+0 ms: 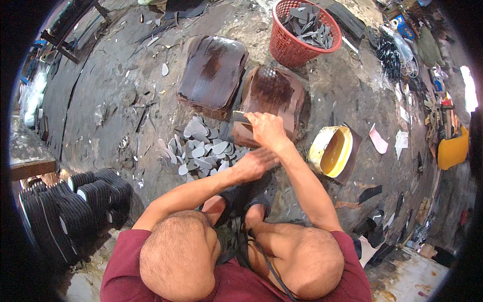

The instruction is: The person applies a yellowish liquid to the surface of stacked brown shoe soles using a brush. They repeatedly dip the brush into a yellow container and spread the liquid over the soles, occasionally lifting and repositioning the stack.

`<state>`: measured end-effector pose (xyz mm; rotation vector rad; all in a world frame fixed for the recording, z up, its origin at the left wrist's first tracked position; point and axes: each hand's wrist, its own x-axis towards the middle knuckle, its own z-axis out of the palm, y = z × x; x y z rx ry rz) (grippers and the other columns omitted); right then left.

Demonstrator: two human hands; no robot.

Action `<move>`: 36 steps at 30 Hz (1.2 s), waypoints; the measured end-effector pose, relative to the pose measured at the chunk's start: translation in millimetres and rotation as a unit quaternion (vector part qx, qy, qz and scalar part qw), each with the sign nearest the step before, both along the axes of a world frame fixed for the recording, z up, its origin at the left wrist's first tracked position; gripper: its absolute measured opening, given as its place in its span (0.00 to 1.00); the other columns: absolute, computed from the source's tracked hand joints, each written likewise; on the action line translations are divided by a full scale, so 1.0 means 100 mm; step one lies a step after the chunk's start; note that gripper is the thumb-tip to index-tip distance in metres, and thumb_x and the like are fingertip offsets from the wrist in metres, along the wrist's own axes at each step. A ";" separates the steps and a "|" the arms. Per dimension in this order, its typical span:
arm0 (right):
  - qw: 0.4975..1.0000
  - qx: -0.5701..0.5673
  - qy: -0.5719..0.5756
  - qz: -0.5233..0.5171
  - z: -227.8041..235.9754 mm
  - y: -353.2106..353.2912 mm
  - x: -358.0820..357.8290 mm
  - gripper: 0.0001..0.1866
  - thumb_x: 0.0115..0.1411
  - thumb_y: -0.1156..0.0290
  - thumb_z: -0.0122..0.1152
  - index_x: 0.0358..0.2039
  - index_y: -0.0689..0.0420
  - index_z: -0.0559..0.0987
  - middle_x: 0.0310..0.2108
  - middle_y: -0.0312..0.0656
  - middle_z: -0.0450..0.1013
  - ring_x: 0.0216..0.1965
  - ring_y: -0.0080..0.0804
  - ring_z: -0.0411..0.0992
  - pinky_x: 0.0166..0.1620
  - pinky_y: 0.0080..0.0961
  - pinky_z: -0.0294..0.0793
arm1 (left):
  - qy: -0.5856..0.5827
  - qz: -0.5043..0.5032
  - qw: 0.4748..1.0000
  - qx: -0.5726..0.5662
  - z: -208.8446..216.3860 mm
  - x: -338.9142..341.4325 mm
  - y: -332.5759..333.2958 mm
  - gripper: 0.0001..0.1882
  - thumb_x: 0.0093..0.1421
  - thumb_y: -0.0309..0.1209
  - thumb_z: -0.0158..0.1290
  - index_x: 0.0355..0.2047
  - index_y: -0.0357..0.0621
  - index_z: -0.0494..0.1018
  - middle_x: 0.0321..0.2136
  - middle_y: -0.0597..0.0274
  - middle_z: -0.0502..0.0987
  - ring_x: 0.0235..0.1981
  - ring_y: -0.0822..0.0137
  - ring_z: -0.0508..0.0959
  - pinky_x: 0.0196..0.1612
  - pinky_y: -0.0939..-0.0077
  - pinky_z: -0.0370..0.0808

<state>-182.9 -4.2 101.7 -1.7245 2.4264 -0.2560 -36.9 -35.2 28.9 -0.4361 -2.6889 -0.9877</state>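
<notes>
Right hand (265, 129) reaches forward, fist closed on a brush (240, 117) over the brown board (274, 93). Left hand (255, 163) I see flat, fingers together, blurred, beside the pile of grey insoles (201, 148) just left.

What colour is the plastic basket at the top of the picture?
The basket is red, with a lattice wall; it holds dark grey flat pieces. The head view shows it.

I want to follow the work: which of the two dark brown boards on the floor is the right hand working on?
The nearer board, right of the other board. The right hand rests on its near edge holding a brush; the other lies untouched.
</notes>
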 end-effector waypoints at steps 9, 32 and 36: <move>0.990 -0.066 0.112 0.061 -0.16 0.23 0.43 0.14 0.55 0.68 0.63 0.43 0.53 0.76 0.40 0.40 0.78 0.44 0.36 0.80 0.37 0.33 0.83 | -0.090 -0.152 0.984 -0.019 -0.02 0.34 0.29 0.29 0.54 0.31 0.52 0.58 0.41 0.72 0.57 0.50 0.74 0.57 0.52 0.76 0.59 0.61 0.75; 0.989 -0.032 -0.113 -0.094 -0.23 -0.08 -2.09 0.28 0.45 0.78 0.58 0.46 0.35 0.86 0.45 0.42 0.81 0.47 0.45 0.79 0.52 0.38 0.78 | -0.076 0.078 0.984 -0.141 0.22 -0.43 -0.10 0.28 0.55 0.25 0.53 0.59 0.42 0.71 0.65 0.60 0.68 0.67 0.65 0.67 0.39 0.69 0.83; 0.990 0.070 -0.118 -0.016 0.06 -0.52 -1.91 0.29 0.46 0.78 0.58 0.45 0.32 0.86 0.43 0.46 0.81 0.46 0.47 0.79 0.51 0.40 0.77 | -0.094 0.079 0.983 -0.138 0.16 -0.30 -0.18 0.29 0.55 0.24 0.53 0.59 0.42 0.70 0.66 0.60 0.68 0.67 0.65 0.67 0.41 0.68 0.83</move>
